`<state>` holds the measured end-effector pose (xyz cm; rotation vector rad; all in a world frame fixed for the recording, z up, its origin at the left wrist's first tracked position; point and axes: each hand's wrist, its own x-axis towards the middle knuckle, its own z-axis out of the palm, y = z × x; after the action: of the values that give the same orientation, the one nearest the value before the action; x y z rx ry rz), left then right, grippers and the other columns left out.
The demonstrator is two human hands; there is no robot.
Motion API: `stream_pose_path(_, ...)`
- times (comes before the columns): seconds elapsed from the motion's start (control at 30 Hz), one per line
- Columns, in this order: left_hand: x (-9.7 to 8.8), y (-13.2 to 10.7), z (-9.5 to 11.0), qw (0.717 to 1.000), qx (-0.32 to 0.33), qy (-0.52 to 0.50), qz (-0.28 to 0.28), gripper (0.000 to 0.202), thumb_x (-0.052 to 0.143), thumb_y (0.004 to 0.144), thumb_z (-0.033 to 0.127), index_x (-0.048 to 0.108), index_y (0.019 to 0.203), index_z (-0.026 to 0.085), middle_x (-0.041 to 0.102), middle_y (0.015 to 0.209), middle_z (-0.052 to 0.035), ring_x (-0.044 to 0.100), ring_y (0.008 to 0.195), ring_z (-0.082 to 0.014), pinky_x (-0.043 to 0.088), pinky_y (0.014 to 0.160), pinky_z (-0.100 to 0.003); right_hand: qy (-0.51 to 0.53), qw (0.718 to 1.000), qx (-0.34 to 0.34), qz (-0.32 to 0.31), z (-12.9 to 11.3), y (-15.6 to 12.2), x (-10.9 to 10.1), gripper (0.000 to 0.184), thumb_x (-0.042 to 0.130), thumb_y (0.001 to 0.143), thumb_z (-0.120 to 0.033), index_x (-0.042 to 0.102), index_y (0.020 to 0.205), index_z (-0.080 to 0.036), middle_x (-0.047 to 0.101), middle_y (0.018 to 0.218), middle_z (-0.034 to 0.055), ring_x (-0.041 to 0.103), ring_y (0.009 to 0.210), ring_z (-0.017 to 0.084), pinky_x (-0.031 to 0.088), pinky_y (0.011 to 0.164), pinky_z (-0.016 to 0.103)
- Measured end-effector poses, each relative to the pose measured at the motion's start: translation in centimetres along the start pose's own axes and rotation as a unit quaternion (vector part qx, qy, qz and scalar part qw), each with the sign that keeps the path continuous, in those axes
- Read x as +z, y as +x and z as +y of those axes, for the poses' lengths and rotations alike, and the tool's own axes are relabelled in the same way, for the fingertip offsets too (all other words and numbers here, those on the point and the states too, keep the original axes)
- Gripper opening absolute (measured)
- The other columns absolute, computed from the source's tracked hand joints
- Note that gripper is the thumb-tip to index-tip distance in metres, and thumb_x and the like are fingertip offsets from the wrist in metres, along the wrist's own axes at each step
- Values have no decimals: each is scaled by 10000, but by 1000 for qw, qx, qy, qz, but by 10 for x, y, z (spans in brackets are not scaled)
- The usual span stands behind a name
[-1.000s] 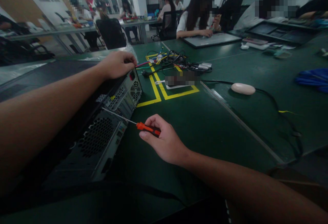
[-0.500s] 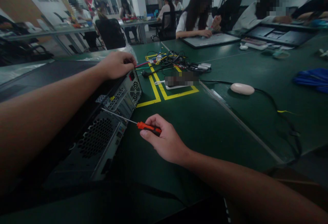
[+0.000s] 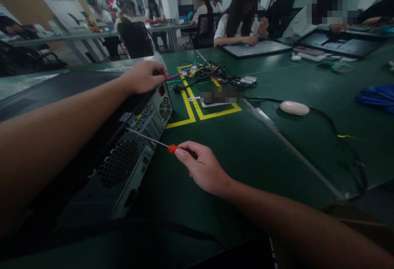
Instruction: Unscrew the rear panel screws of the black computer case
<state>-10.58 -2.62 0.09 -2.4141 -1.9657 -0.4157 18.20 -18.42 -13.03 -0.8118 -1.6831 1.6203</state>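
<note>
A black desktop computer case (image 3: 123, 164) lies at the left, its grey rear panel with honeycomb vent and ports turned toward the right. My left hand (image 3: 144, 76) rests on the case's upper far corner, fingers curled over the edge; the fingertips are partly hidden. In my right hand (image 3: 207, 169) is a screwdriver (image 3: 172, 149) with an orange and black handle, gripped between thumb and fingers. Its long metal shaft slants up to the left, and the tip meets the rear panel just above the large vent. Whether a screw sits under the tip cannot be made out.
Beyond the case lies a tangle of cables (image 3: 212, 72) on the green table (image 3: 240, 150). A blurred-out device (image 3: 220, 96), a pale oval mouse-like object (image 3: 294, 108) with a black cord and a blue bundle (image 3: 377, 97) are farther right. Several people work at the back.
My right hand has turned round the screwdriver's handle, with the thumb now further forward and covering more of it. The left hand stays on the case; the view has shifted slightly.
</note>
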Motion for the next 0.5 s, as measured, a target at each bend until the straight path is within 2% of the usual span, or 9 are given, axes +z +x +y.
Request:
stream_pose_path(0.1, 0, 0, 1, 1000, -6, 3, 0, 534, 599, 950, 437, 887, 1304, 160, 879, 1336, -153, 756, 1205, -310, 557, 1139, -419, 5, 1000, -12, 0, -2, 0, 0, 227, 798, 1101, -464, 748, 1158, -250, 714, 951, -2, 657, 854, 207, 504, 779, 356)
stream_pose_path(0.23, -2, -1, 1, 1000, 4, 7, -1, 514, 590, 984, 432, 883, 1298, 151, 879, 1343, -169, 759, 1216, -313, 559, 1143, -416, 4, 1000, -2, -4, -5, -2, 0, 355, 933, 954, -355, 636, 1135, -281, 733, 995, -22, 678, 889, 210, 537, 861, 381)
stream_pose_path(0.37, -2, -1, 2, 1000, 13, 5, 0, 469, 581, 1026, 395, 881, 1298, 158, 883, 1294, -142, 756, 1201, -305, 564, 1148, -429, -10, 1000, -15, 6, -3, -2, 1, 259, 847, 968, -290, 612, 1076, -281, 685, 957, -30, 636, 869, 208, 502, 853, 385)
stream_pose_path(0.5, -3, -2, 5, 1000, 5, 9, 0, 477, 588, 1026, 375, 879, 1309, 124, 870, 1333, -164, 741, 1214, -314, 555, 1162, -445, -1, 1000, -26, 5, -1, 0, 2, 226, 820, 975, -292, 620, 1079, -277, 698, 966, -24, 650, 891, 214, 505, 871, 389)
